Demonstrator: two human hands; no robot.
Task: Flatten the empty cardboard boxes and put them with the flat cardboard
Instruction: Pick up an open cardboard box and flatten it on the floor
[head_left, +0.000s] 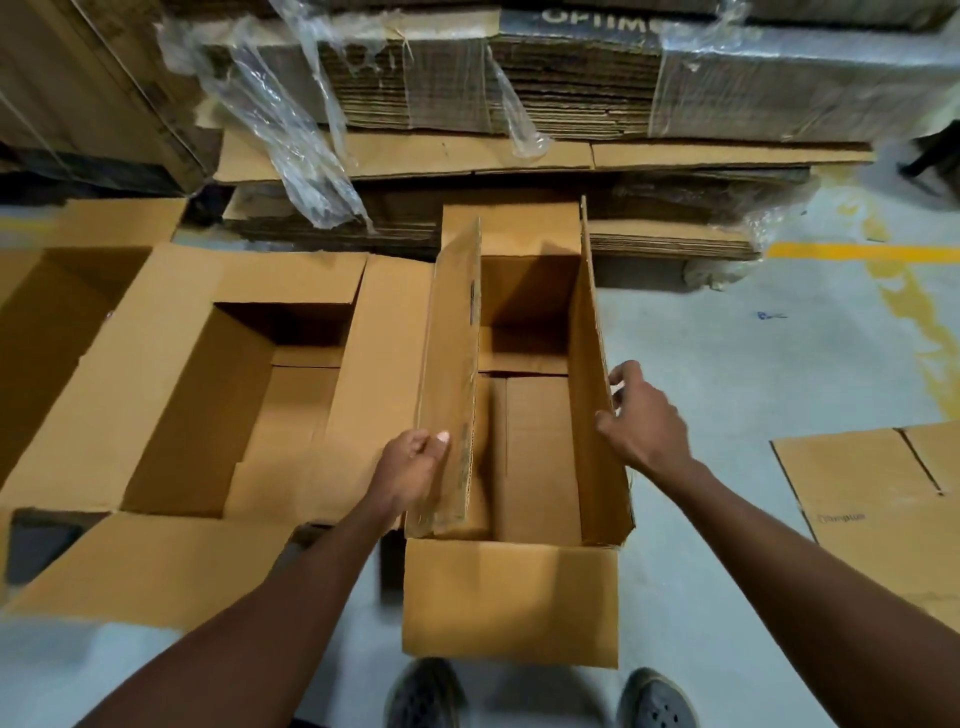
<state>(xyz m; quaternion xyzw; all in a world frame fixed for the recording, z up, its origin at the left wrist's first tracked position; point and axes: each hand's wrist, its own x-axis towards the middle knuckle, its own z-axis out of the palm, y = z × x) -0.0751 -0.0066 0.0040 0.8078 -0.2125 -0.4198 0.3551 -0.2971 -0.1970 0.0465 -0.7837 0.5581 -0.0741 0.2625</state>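
An open, empty cardboard box (535, 457) stands on the floor straight in front of me, its near flap folded down towards my feet. My left hand (413, 470) grips the box's raised left flap (449, 374) near its lower end. On the other side, my right hand (641, 415) holds the edge of the upright right flap (592, 364). Beyond the box rises a tall stack of flat cardboard (519, 98), partly covered in torn plastic wrap.
A second open empty box (249, 395) sits to the left, touching the first, and part of a third (52, 322) shows at the far left. A flattened box (878, 509) lies on the floor at the right. Yellow floor markings (904, 306) run at the right.
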